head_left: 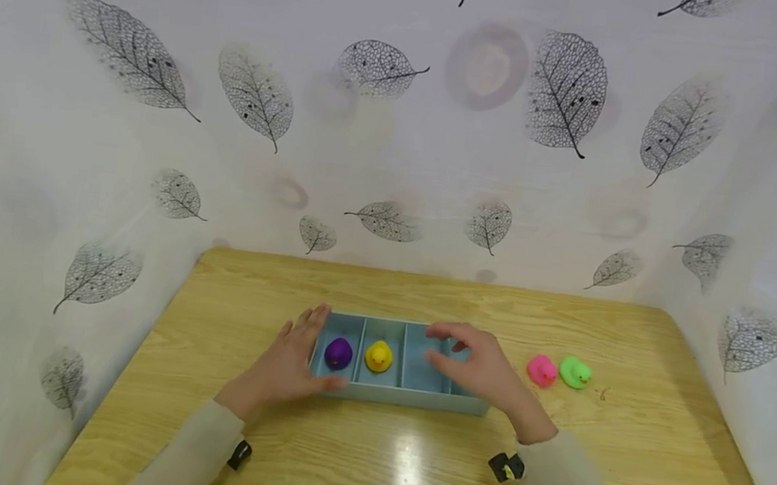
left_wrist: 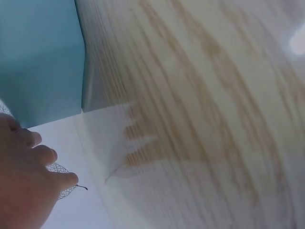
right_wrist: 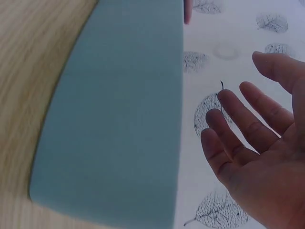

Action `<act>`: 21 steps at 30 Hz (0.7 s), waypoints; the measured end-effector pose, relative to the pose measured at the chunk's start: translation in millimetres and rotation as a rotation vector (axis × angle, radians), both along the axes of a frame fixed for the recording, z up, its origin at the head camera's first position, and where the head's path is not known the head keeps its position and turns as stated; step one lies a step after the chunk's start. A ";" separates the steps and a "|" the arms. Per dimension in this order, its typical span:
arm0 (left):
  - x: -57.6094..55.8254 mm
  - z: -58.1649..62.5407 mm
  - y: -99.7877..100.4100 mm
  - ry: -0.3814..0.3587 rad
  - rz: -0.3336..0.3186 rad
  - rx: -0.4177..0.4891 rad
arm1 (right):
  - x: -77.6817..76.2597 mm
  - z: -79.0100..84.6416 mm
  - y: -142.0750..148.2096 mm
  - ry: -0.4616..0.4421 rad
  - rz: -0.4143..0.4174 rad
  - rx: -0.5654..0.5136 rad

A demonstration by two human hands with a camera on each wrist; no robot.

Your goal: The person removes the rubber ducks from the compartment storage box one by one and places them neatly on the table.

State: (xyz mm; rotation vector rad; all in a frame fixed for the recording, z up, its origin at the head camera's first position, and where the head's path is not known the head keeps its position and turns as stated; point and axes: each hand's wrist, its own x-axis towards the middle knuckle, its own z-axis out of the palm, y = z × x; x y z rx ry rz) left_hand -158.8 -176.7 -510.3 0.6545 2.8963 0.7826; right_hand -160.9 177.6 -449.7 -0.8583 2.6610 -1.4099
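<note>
And the right hand [head_left: 482, 368] is covering part of the blue tray [head_left: 405, 397], its right end hiding, while the left hand [head_left: 289, 362] is masking the left wall! Both sleeves [head_left: 198, 447] are running off the bottom edge. The purple duck's face is looking too dark to read (a tough one to call), and brown specks [head_left: 603, 394] beside the green duck [head_left: 574, 373] are proving too small to name. In both wrist views, edges are cropping hand and tray; wooden tabletop [right_wrist: 28, 71] grain is blurring in the right one.

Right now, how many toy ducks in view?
4: purple duck in the leftmost compartment of the tray, yellow duck in the next, pink duck and green duck on the table, right of the tray. The right hand could hide another.
</note>
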 end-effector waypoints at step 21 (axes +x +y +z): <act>-4.1 -7.7 -4.7 -0.043 -0.011 0.106 | 3.2 -21.7 -48.3 -0.131 -0.030 0.160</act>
